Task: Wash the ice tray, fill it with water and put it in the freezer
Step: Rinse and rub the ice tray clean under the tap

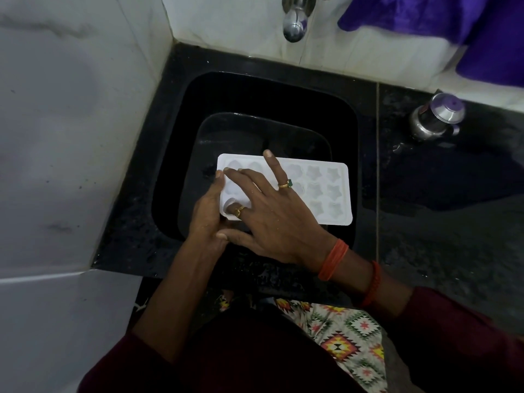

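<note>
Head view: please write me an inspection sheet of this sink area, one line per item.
Surface: black counter with a black sink.
Job's things: white ice tray held over the sink, cavities up; tap shows no running water.
Clutter: steel jug with purple lid on the counter; dark square container in the sink.
Hands: left hand grips the tray's left end; right hand lies on top, fingers spread.
Cables: nothing seen.
Surroundings: white tiled walls; purple cloth at upper right.
</note>
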A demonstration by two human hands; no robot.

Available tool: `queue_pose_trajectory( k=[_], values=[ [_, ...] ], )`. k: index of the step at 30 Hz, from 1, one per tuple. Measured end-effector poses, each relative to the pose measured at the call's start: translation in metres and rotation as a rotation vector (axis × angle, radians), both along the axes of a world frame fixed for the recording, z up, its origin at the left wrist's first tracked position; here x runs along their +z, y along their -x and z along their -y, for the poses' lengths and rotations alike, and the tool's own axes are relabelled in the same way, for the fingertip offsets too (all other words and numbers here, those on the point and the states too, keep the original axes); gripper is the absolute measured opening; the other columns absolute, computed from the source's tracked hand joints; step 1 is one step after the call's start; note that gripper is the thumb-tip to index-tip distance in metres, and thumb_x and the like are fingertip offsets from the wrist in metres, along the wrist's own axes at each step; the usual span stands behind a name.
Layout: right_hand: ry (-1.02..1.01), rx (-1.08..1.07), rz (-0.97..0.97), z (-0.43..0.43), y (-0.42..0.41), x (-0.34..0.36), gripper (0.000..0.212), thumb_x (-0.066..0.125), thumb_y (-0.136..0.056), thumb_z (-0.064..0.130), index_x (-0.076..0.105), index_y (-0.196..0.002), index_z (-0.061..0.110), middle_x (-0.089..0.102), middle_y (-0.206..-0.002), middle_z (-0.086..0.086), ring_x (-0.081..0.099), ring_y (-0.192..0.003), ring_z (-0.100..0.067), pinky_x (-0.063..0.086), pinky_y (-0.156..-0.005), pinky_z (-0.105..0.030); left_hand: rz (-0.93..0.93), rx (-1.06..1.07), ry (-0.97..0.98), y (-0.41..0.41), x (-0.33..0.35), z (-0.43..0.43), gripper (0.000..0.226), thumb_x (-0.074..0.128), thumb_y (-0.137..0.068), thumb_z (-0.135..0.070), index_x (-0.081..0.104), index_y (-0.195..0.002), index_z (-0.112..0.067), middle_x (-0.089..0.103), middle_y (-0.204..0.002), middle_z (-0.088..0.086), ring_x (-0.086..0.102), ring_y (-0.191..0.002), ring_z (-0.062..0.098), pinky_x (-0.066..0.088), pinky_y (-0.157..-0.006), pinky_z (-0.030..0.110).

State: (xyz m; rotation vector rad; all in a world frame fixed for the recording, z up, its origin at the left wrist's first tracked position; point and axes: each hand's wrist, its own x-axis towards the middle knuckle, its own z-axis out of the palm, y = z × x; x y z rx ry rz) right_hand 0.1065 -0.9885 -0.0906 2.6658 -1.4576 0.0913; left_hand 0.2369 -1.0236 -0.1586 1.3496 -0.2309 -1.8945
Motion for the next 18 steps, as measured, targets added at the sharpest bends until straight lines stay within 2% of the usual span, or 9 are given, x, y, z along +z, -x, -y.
queue_pose_trajectory(
  k=[7, 9, 12, 13, 15, 18],
  values=[
    [0.008, -0.018, -0.003, 0.003, -0.001, -0.004, 0.069, 0.028, -0.098, 0.071, 0.077, -0.101, 0.022, 0.044, -0.154, -0.013, 0.044, -0.139, -0.028, -0.004, -0.124, -0.056, -0.009, 0.010, -0.011, 0.005, 0.003, 0.000, 0.059, 0.068, -0.085, -0.057, 0.070, -0.124, -0.013, 0.073, -0.119, 0.014, 0.072, -0.107, 0.034, 0.054, -0.097, 0.053],
    [0.006, -0.029, 0.015, 0.004, 0.001, -0.006, 0.065, 0.030, -0.099, 0.070, 0.077, -0.101, 0.025, 0.044, -0.155, -0.015, 0.045, -0.138, -0.029, -0.002, -0.124, -0.057, -0.061, 0.019, -0.018, 0.004, 0.004, 0.000, 0.056, 0.065, -0.091, -0.053, 0.067, -0.127, -0.010, 0.071, -0.122, 0.017, 0.071, -0.107, 0.034, 0.057, -0.093, 0.050],
    [0.034, -0.060, 0.037, 0.006, 0.003, -0.008, 0.062, 0.031, -0.100, 0.068, 0.077, -0.101, 0.027, 0.047, -0.152, -0.015, 0.047, -0.136, -0.029, 0.000, -0.124, -0.058, -0.124, -0.003, -0.021, 0.004, 0.012, -0.002, 0.051, 0.058, -0.098, -0.048, 0.063, -0.127, -0.006, 0.070, -0.121, 0.021, 0.073, -0.097, 0.033, 0.062, -0.076, 0.042],
    [0.055, -0.075, 0.052, 0.006, 0.004, -0.007, 0.061, 0.032, -0.100, 0.067, 0.077, -0.100, 0.026, 0.049, -0.151, -0.014, 0.048, -0.136, -0.027, -0.002, -0.124, -0.057, -0.128, -0.005, -0.013, 0.004, 0.012, -0.002, 0.050, 0.056, -0.099, -0.047, 0.062, -0.127, -0.005, 0.070, -0.121, 0.022, 0.072, -0.100, 0.033, 0.063, -0.074, 0.041],
    [0.098, -0.109, 0.101, 0.007, 0.004, -0.005, 0.060, 0.033, -0.101, 0.065, 0.077, -0.101, 0.024, 0.052, -0.148, -0.012, 0.050, -0.134, -0.025, -0.006, -0.123, -0.056, -0.123, -0.002, 0.026, 0.003, 0.011, -0.003, 0.051, 0.056, -0.101, -0.044, 0.059, -0.132, -0.003, 0.068, -0.126, 0.022, 0.069, -0.112, 0.036, 0.062, -0.082, 0.043],
    [0.126, -0.148, 0.135, 0.011, 0.003, -0.003, 0.058, 0.034, -0.102, 0.063, 0.075, -0.103, 0.022, 0.053, -0.147, -0.011, 0.050, -0.134, -0.024, -0.006, -0.123, -0.057, -0.101, -0.016, 0.068, 0.003, 0.007, -0.003, 0.054, 0.059, -0.099, -0.045, 0.059, -0.134, -0.003, 0.065, -0.131, 0.022, 0.064, -0.120, 0.037, 0.050, -0.105, 0.052]
  ],
)
